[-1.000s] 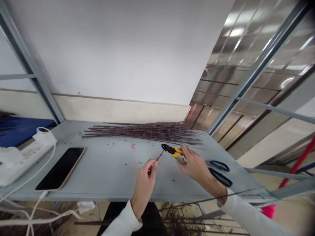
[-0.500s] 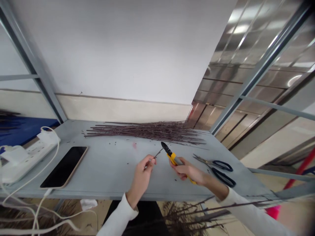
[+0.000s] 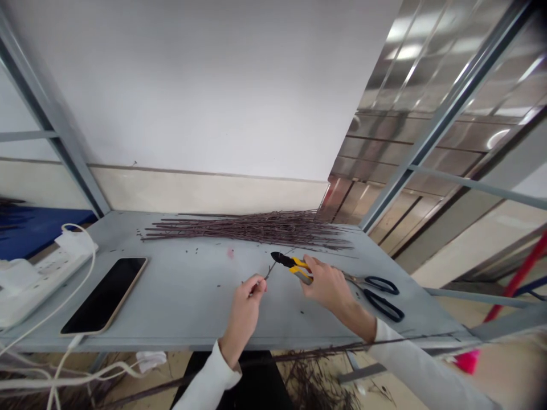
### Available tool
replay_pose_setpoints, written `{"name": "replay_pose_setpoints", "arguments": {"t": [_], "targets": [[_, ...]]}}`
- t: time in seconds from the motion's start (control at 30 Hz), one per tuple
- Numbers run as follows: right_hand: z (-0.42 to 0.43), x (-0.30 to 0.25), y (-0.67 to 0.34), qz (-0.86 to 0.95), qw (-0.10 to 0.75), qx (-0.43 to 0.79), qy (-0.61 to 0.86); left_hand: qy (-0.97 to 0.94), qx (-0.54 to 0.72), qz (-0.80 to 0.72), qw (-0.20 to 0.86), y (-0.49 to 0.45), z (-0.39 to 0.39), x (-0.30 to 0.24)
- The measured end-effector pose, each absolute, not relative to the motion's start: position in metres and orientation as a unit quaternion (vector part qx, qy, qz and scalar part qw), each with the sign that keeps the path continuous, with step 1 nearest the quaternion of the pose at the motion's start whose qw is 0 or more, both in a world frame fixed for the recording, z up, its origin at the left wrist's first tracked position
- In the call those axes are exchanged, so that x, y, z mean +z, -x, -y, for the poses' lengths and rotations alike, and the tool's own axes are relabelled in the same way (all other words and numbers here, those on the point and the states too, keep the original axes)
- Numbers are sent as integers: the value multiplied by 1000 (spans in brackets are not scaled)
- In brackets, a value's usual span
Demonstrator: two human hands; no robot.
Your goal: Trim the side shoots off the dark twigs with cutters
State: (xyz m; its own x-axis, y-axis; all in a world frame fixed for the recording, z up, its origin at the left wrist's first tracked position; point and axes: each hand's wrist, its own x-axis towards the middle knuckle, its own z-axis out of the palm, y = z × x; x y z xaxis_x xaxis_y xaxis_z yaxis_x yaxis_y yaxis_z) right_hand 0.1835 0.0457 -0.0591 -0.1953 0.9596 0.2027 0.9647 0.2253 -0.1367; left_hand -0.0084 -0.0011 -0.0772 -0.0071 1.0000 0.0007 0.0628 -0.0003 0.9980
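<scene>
Pinched between the fingers of my left hand (image 3: 249, 302) is a thin dark twig (image 3: 270, 270), its tip pointing up and right. My right hand (image 3: 327, 285) grips a pair of yellow-and-grey handled cutting pliers (image 3: 299, 269). The black jaws of the pliers point left and lie close to the twig's upper end; whether they touch it I cannot tell. Behind both hands a long bundle of dark twigs (image 3: 256, 226) lies across the grey shelf (image 3: 183, 302). Scissors (image 3: 380, 290) with dark blue handles rest to the right, partly behind my right hand.
A phone (image 3: 105, 296) with a cable plugged in lies at the left, beside a white power strip (image 3: 51, 273). Metal posts (image 3: 427, 142) frame the shelf's sides. More branches (image 3: 320, 378) are below the front edge, and small twig bits are scattered over the surface.
My right hand has turned the pliers from a steep slant to nearly level, with the hand now over the handles. My left hand still holds the twig. The view has shifted slightly.
</scene>
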Motion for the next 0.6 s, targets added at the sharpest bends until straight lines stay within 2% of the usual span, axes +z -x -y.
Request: {"name": "replay_pose_setpoints", "arguments": {"t": [0.13, 0.3, 0.4, 0.6], "targets": [[-51, -73, -180, 770, 140, -133, 608, -393, 433, -484, 651, 5, 1, -74], [-67, -81, -180, 742, 243, -91, 618, -298, 366, -363, 804, 11, -1, -67], [-79, -79, -186, 700, 287, -72, 650, -290, 357, -345, 818, 18, -3, -67], [-85, -71, -220, 623, 411, 23, 665, -294, 430, -332, 787, 40, -12, -59]]}}
